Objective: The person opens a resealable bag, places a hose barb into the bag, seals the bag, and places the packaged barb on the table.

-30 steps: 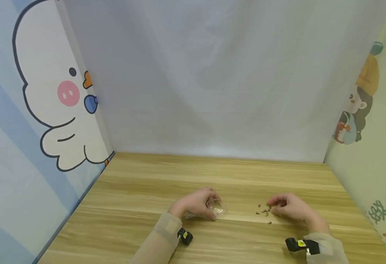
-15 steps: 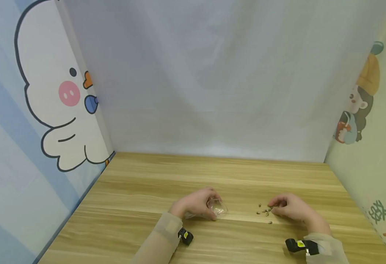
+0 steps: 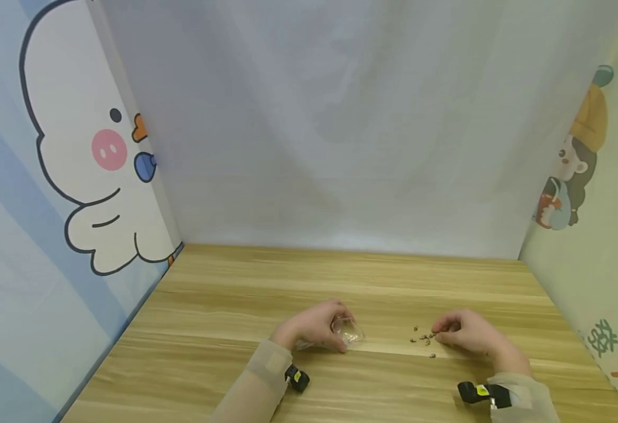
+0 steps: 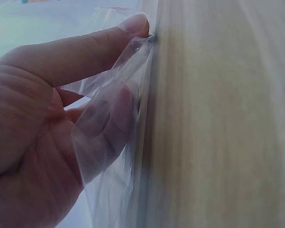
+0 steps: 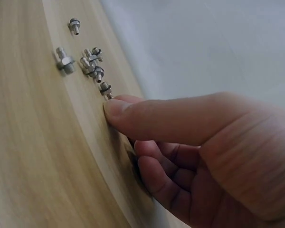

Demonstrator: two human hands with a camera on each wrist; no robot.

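Observation:
My left hand [image 3: 313, 326] grips a clear plastic zip bag [image 3: 352, 333] low over the wooden table. In the left wrist view the thumb lies along the outside of the bag [image 4: 109, 190] and fingers show through the film. To the right, my right hand [image 3: 470, 335] is at the edge of a small scatter of metal barbed fittings [image 3: 423, 338]. Its thumb and forefinger pinch the end of the nearest fitting [image 5: 106, 88], its tip partly hidden behind the thumb. The other fingers curl loosely beneath.
Several more fittings [image 5: 91, 61] lie clustered just past the right fingertips. A single one [image 5: 74, 26] lies farther off, another [image 5: 65, 61] to the side. The wooden table [image 3: 235, 282] meets a pale curtain [image 3: 330, 147] at the back, with printed panels at both sides.
The right thumb and forefinger have drawn closer together at the nearest fitting, the hand shifting very slightly right. The left hand and bag have stayed in place.

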